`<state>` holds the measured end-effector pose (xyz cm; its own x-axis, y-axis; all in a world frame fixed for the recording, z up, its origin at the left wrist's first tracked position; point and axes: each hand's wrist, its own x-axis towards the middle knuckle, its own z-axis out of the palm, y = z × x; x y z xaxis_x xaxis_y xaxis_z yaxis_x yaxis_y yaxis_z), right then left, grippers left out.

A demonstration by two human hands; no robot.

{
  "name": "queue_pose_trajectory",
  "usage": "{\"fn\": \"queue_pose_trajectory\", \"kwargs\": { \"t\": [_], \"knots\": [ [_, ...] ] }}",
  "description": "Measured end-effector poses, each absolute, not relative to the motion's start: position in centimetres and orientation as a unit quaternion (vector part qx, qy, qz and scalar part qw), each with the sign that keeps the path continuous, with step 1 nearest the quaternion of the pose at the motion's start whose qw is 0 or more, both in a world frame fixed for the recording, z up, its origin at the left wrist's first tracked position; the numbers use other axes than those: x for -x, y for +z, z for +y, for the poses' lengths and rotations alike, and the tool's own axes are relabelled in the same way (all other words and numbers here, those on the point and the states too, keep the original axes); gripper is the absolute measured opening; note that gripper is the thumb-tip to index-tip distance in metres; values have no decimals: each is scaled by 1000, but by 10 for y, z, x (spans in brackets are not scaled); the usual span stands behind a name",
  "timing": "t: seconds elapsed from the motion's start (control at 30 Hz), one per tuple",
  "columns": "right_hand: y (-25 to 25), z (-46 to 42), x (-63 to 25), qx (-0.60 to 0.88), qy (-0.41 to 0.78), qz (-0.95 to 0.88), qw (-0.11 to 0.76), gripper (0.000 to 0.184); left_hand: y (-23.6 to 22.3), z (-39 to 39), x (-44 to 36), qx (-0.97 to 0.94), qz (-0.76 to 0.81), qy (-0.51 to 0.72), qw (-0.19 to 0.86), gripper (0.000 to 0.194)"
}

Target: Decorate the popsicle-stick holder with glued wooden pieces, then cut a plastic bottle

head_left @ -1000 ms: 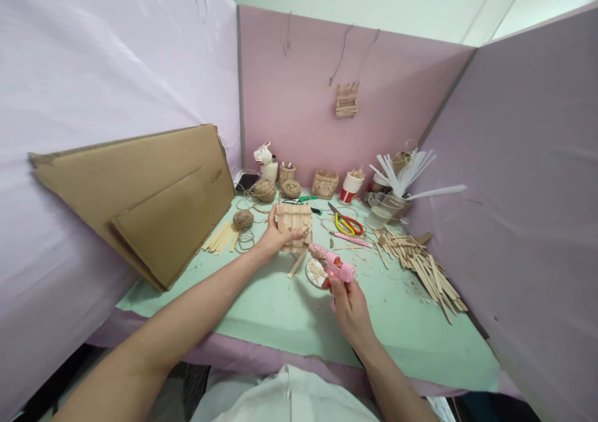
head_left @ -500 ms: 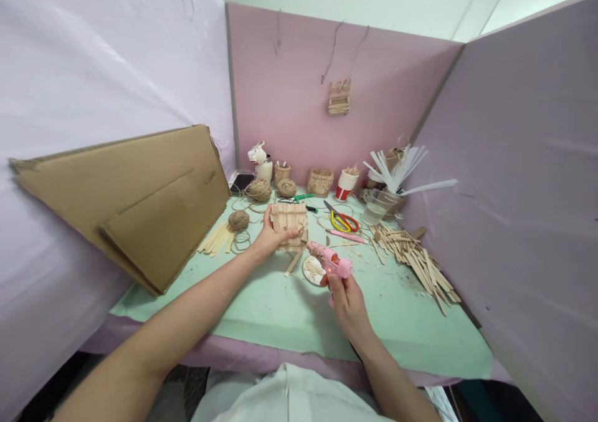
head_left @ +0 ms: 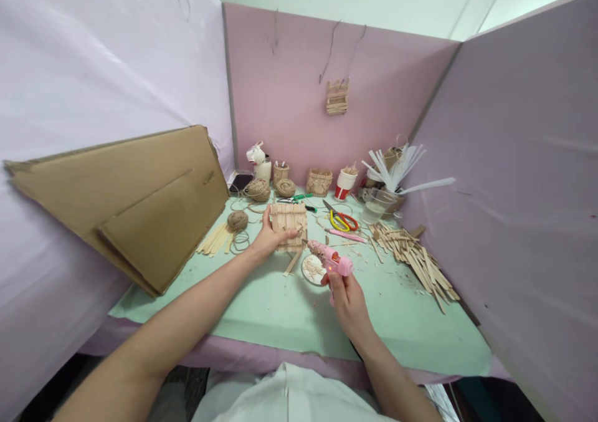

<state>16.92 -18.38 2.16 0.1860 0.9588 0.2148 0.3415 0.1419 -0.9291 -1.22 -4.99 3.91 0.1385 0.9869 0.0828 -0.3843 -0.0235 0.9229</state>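
My left hand (head_left: 271, 236) is closed on a panel of flat wooden sticks (head_left: 288, 217), thumb across its front and fingers behind it. A pink hot glue gun (head_left: 331, 258) with a small orange light is gripped in my right hand (head_left: 346, 297). The gun's nozzle points at the panel's lower right edge; whether it touches I cannot tell. Beneath the gun lies a round white dish (head_left: 312, 270) with wood bits on it. A loose wooden stick (head_left: 293, 263) rests just below the panel.
Scissors (head_left: 342, 219) and a pink pen-like tool (head_left: 346, 235) lie beyond the gun. Wooden sticks (head_left: 420, 260) are heaped at right. Twine balls (head_left: 238, 220), pale sticks (head_left: 215, 240) and leaning cardboard (head_left: 163, 204) occupy the left. Cups, a woven basket (head_left: 319, 182) and a plastic cup (head_left: 376, 206) line the back.
The view has shifted very slightly. Both hands keep their holds, with the panel and the glue gun in nearly the same places.
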Motion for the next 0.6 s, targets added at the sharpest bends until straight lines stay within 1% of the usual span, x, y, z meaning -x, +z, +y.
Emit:
{"fn": "queue_pose_trajectory", "kwargs": {
  "t": [0.1,0.2,0.3,0.37,0.47,0.53,0.6],
  "knots": [
    [24,-184,-168,583,296,-562,507,47,39,-50,12,-444,341,561,610,112],
    [30,-182,-172,585,261,-583,499,45,42,-52,11,-442,346,559,610,106],
    [37,-177,-190,606,196,-624,453,38,48,-54,10,-426,347,552,628,94],
    [38,-173,-211,637,126,-651,393,33,51,-55,10,-413,330,542,653,86],
    [31,-171,-246,691,23,-671,269,23,54,-54,13,-402,288,515,700,79],
    [24,-171,-266,719,-6,-671,181,17,53,-53,17,-392,300,484,722,76],
    [21,-173,-280,731,-17,-672,120,17,50,-51,20,-379,331,456,734,72]
  ]
}}
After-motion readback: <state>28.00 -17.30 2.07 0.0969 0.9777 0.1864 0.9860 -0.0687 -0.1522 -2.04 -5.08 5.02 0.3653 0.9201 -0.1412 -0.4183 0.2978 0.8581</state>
